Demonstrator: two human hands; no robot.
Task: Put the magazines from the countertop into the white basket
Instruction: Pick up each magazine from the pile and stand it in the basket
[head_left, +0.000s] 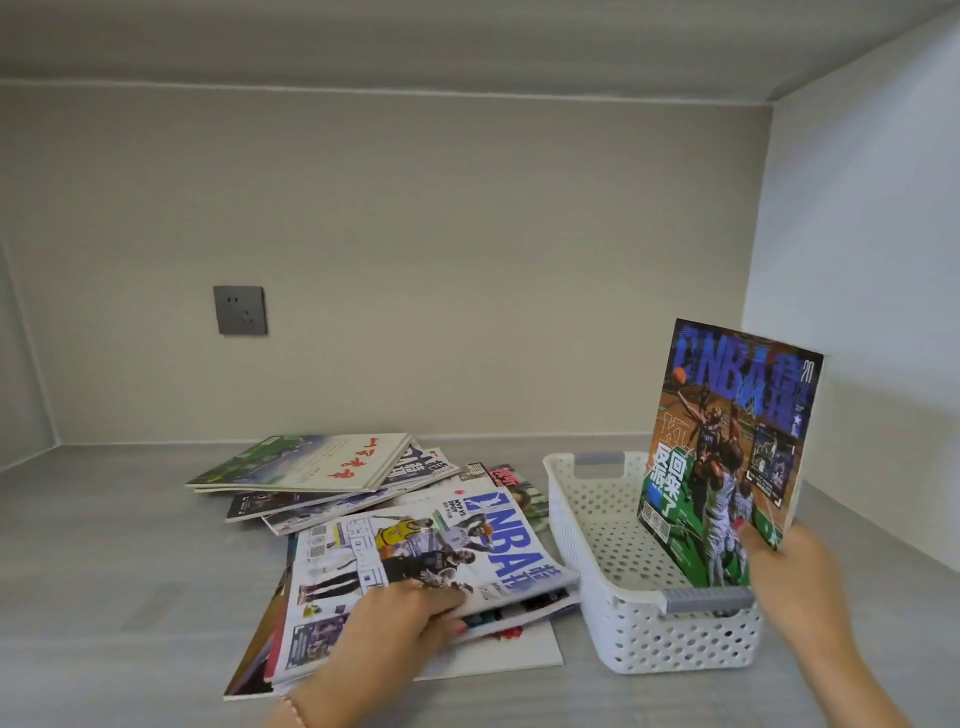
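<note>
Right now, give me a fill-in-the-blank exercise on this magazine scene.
1. The right hand holds the green NBA magazine upright in the white ____.
2. The left hand grips the white NBA magazine on top of a ____ on the countertop.
3. The wall socket is ____ in colour.

Missing words: basket; pile; grey

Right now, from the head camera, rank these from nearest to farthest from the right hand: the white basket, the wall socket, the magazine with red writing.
1. white basket, just left of the right hand.
2. magazine with red writing, far-left stack.
3. wall socket, back wall.
</note>
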